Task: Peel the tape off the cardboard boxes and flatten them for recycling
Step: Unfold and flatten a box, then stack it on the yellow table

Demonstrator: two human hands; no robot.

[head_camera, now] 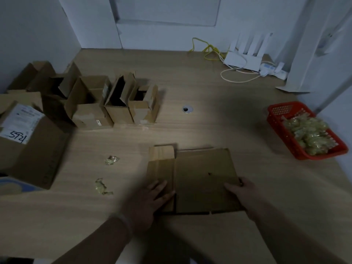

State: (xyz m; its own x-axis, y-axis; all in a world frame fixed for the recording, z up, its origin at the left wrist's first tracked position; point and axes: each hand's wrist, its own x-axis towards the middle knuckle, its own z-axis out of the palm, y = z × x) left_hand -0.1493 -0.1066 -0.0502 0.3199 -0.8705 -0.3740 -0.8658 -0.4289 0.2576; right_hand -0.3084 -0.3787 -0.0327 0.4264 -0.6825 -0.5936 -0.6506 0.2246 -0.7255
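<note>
Flattening now: my left hand point(152, 197) presses open-palmed on the flattened box point(203, 176); my right hand point(240, 189) rests at its edge, hold unclear. Next, the upright boxes point(118, 105) beyond my left hand.

Big labelled box point(32, 149) cut off by pic edge, label print point(22, 119) too small to read; left hand point(150, 199) blurred
</note>
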